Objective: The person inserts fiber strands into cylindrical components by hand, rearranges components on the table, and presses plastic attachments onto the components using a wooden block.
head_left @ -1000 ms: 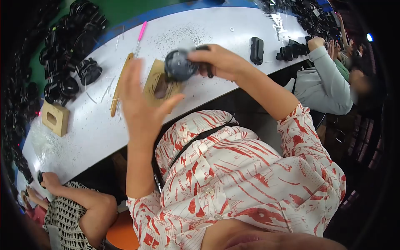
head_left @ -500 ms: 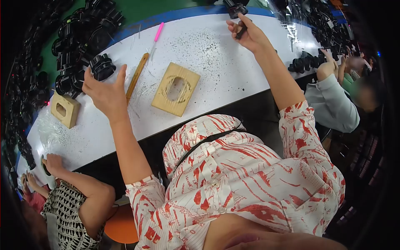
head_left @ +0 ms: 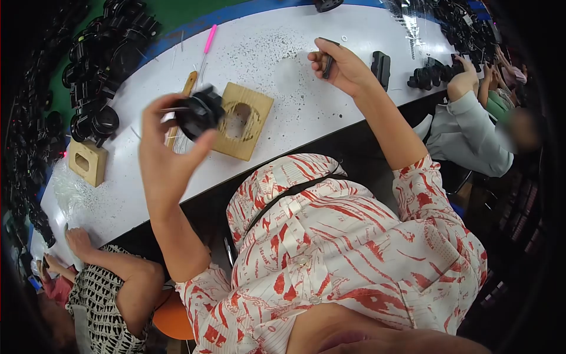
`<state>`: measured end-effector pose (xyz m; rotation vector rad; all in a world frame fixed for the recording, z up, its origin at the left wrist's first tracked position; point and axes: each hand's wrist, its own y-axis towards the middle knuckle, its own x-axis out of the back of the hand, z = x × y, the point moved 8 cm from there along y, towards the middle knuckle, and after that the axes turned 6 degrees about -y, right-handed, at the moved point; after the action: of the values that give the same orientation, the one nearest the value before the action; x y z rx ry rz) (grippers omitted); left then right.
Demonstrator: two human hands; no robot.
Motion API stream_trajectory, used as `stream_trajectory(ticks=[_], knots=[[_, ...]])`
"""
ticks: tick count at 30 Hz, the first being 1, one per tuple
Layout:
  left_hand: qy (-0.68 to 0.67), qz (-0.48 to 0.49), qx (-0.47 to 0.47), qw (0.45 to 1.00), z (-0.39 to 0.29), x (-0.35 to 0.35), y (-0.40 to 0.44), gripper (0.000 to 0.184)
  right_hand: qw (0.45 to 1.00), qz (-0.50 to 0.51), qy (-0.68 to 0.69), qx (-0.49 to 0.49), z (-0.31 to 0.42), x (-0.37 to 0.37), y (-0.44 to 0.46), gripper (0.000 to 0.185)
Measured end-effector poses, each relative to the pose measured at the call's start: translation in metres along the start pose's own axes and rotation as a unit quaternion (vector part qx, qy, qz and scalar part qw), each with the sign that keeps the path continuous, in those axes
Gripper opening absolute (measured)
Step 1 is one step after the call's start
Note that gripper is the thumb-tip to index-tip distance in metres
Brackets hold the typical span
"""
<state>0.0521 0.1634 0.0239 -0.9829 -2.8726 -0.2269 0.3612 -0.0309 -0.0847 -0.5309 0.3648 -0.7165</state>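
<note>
My left hand [head_left: 168,150] grips a round black plastic part [head_left: 200,112], somewhat blurred, raised above the table by the left edge of a wooden block [head_left: 258,101]. That block has an oval hole with dark worn marks round it. Farther right, my right hand [head_left: 349,69] is closed on a short dark tool [head_left: 328,67], whose exact kind I cannot make out. Behind my left hand lies a flat wooden stick [head_left: 190,82], partly covered. A thin tool with a pink handle [head_left: 210,38] lies farther back.
Piled black parts [head_left: 97,121] line the table's left side, beside a second wooden block [head_left: 97,158]. A black piece [head_left: 381,69] lies right of my right hand. Black crumbs scatter over the white table [head_left: 306,127]. Co-workers sit at left and right.
My left hand has closed on the round black part and carried it right, from the pile toward the wooden block. My right hand has drawn back slightly from the far edge, still holding the dark tool.
</note>
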Motion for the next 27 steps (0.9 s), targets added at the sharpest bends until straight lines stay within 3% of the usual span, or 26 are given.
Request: stream_trajectory(ticks=[2, 6, 16, 19, 24, 27], knots=[[0.116, 0.193, 0.039, 0.973, -0.005, -0.035, -0.012, 0.069, 1.000, 0.017, -0.003, -0.006, -0.006, -0.007, -0.002, 0.023], [0.192, 0.214, -0.039, 0.957, -0.013, -0.060, -0.024, 0.062, 0.999, 0.037, -0.015, -0.009, -0.013, -0.017, -0.008, 0.024], [0.295, 0.256, -0.082, 0.917, -0.014, -0.086, -0.033, 0.070, 0.989, 0.118, -0.082, 0.019, -0.010, -0.055, -0.041, 0.027], [0.285, 0.236, -0.097, 0.924, -0.001, -0.086, -0.037, 0.075, 0.951, 0.204, -0.207, 0.103, -0.005, -0.076, -0.055, 0.025], [0.249, 0.174, -0.098, 0.947, 0.008, -0.070, -0.040, 0.082, 0.917, 0.207, -0.310, 0.141, -0.012, -0.110, -0.095, 0.031], [0.222, 0.141, -0.071, 0.962, 0.023, -0.064, -0.045, 0.085, 0.765, 0.175, -0.546, 0.292, -0.006, -0.132, -0.117, 0.038]])
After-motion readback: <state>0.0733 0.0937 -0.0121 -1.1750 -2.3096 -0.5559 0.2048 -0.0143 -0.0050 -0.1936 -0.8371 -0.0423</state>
